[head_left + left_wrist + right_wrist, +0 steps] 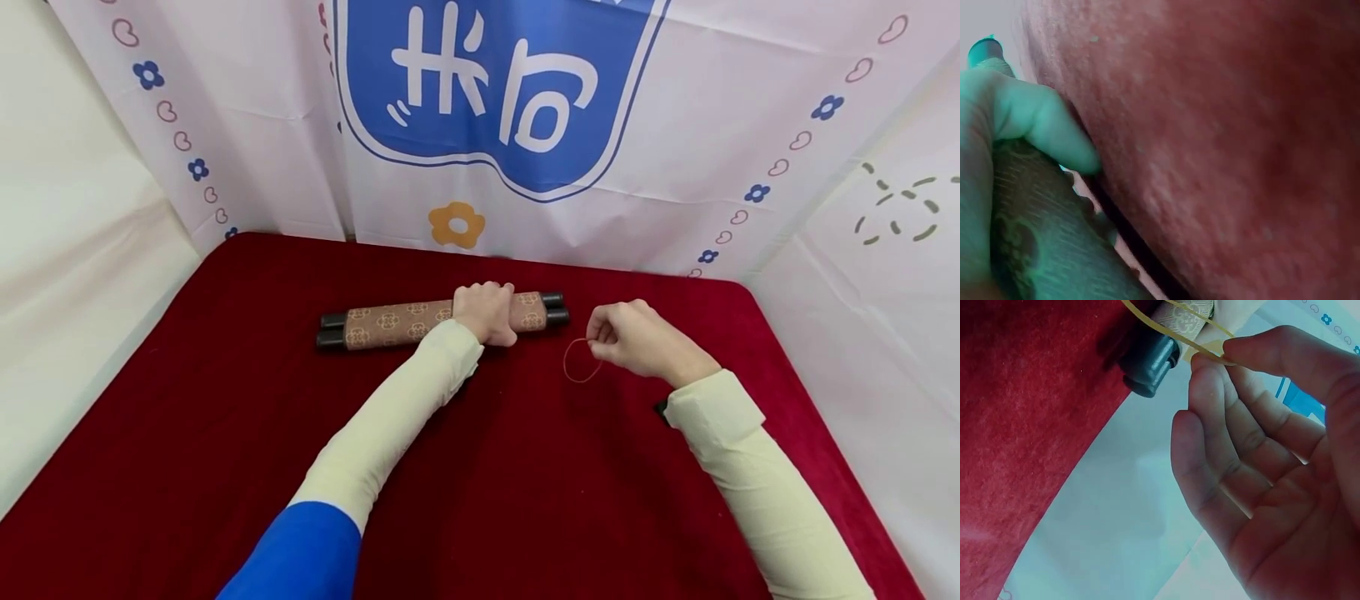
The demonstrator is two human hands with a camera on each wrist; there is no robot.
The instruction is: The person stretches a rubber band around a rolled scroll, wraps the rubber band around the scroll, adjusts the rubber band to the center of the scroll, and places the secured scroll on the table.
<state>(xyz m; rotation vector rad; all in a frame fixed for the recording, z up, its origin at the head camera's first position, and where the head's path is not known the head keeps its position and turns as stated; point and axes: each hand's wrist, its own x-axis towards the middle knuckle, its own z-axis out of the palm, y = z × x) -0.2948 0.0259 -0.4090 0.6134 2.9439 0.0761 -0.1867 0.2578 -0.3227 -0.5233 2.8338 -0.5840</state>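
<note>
A rolled scroll (pixel 405 323) lies across the table, its brown cloth patterned in gold and paired black knobs showing at both ends. Toward its right end, my left hand (pixel 483 312) grips it from above; the left wrist view shows the fingers (pixel 1054 125) curled over the patterned roll. Just right of the scroll, my right hand (pixel 637 337) pinches a thin rubber band (pixel 581 377) between thumb and fingertips. The band hangs as a loose loop and looks yellowish in the right wrist view, where the black knob (pixel 1150 359) of the scroll appears behind it.
Dark red cloth (pixel 450 500) covers the table. A white curtain (pixel 300 167) with a blue emblem and flowers hangs behind the back edge, and pale side walls (pixel 67 208) flank it. A small dark object (pixel 662 409) shows at the right cuff.
</note>
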